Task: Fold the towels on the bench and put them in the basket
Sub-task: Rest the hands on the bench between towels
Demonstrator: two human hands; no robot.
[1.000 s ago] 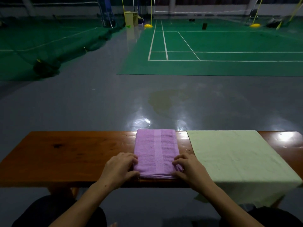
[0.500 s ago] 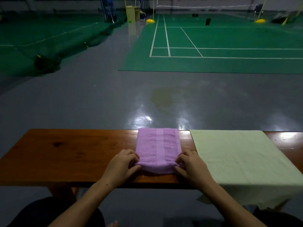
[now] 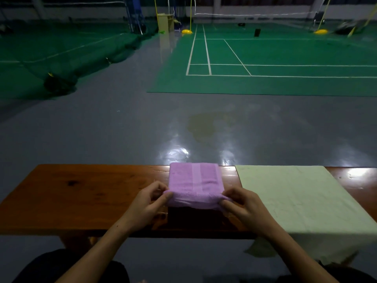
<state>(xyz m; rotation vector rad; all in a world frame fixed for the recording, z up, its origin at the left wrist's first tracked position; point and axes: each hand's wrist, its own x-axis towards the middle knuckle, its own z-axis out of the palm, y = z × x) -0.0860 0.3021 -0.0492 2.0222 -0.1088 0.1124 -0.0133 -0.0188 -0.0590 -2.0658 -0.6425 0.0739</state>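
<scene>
Terrycloth, soft and purple, makes up the folded rectangular towel [image 3: 194, 184] lying mid-way along the glossy brown wooden bench [image 3: 81, 199]. Its near edge is pinched at both corners, by the left hand [image 3: 148, 203] and the right hand [image 3: 241, 207], and raised, apparently for another fold. A thin pale-green towel [image 3: 302, 199] is spread flat alongside, overhanging the bench's near edge. No basket is seen.

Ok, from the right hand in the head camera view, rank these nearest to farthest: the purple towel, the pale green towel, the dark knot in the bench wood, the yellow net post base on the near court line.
1. purple towel, pinched by the right hand
2. pale green towel, just right of it
3. dark knot, at the bench's left
4. yellow net post base, far across the floor
</scene>
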